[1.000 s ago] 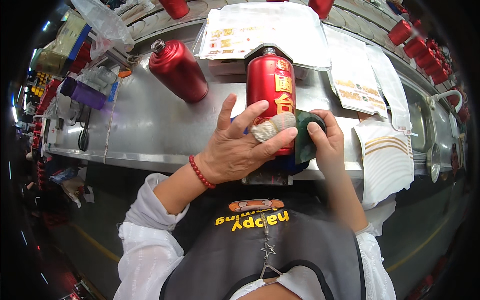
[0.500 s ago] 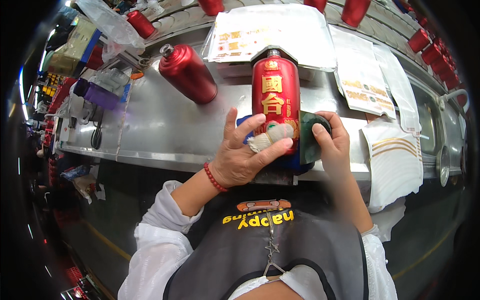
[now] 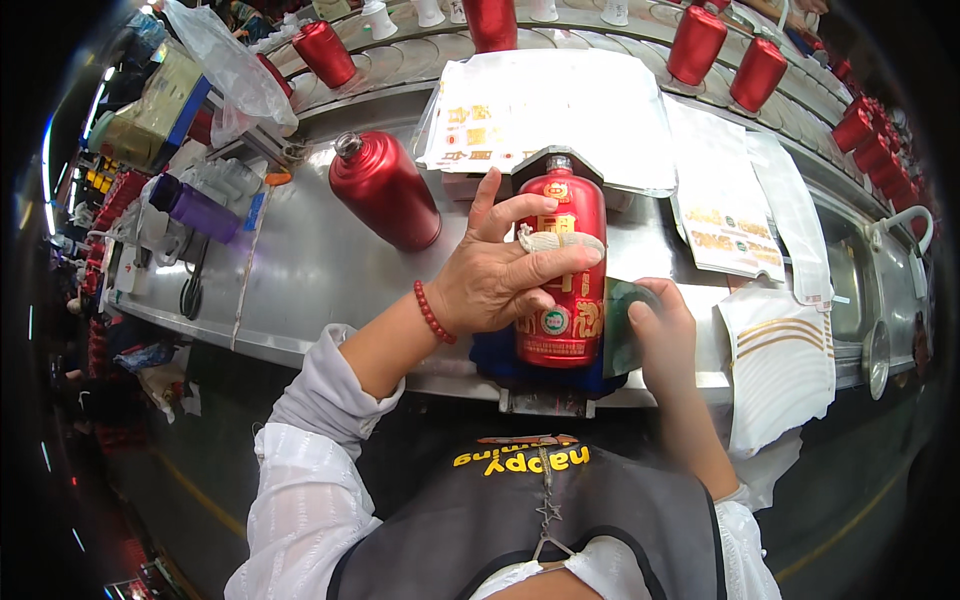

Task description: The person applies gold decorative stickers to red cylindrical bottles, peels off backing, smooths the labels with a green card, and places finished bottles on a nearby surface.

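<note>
A red bottle (image 3: pixel 563 345) with gold lettering lies face up in a dark cradle with blue padding (image 3: pixel 497 362), its neck pointing away from me. My left hand (image 3: pixel 505 258) is over the bottle, pinching a white cloth wad (image 3: pixel 560 241) against its upper front and covering part of the lettering. Beside the bottle's right side, my right hand (image 3: pixel 662 325) grips a dark green, flat scraper-like piece (image 3: pixel 621 318) between thumb and fingers. A plain red bottle (image 3: pixel 385 190) stands to the left, leaning in the view.
Sheets of gold-lettered decals (image 3: pixel 550 105) are stacked behind the cradle, with more sheets (image 3: pixel 722 190) to the right. White paper with gold stripes (image 3: pixel 782 350) hangs over the front edge. A conveyor (image 3: pixel 610 35) carries red bottles at the back. A purple cup (image 3: pixel 195 208) sits far left.
My left hand and the cloth wad have moved up the bottle, from its lower part to the upper lettering. The right hand keeps the green piece at the bottle's side. Bottles on the conveyor have shifted.
</note>
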### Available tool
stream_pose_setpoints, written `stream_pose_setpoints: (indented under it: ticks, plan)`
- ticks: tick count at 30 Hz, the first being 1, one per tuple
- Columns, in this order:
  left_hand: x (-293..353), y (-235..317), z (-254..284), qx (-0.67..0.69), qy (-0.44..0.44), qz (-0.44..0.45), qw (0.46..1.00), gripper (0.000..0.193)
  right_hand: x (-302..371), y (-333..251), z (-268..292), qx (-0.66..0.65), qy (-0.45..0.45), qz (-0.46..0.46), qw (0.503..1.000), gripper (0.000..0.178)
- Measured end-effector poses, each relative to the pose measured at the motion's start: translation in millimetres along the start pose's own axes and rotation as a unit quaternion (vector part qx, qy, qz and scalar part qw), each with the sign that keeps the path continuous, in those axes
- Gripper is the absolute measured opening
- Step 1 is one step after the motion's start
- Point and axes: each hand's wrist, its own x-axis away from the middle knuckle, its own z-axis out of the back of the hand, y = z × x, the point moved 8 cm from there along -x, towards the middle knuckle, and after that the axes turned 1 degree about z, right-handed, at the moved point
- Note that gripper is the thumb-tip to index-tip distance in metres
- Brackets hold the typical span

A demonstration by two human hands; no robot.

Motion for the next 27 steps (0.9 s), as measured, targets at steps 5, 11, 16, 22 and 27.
stream_pose_setpoints:
  ticks: [5,11,16,22,27]
  plan:
    - [-18,-21,2,0.008,0.012,0.021,1.0,0.053,-2,3,5,-0.018,0.003,-0.009,1.0,0.022]
    - [3,24,0,-0.029,0.01,0.002,1.0,0.055,5,-4,3,-0.047,-0.024,0.022,0.998,0.02]
    - [22,77,-16,-0.083,-0.037,-0.043,0.995,0.038,7,-11,13,-0.076,0.001,0.039,0.996,0.021]
    - [39,65,-8,-0.143,0.039,0.176,0.973,0.079,2,-36,-26,-0.033,-0.026,0.086,0.995,0.021]
    - [50,58,-12,-0.148,0.034,0.206,0.967,0.096,-8,-15,0,0.093,0.061,0.118,0.987,0.019]
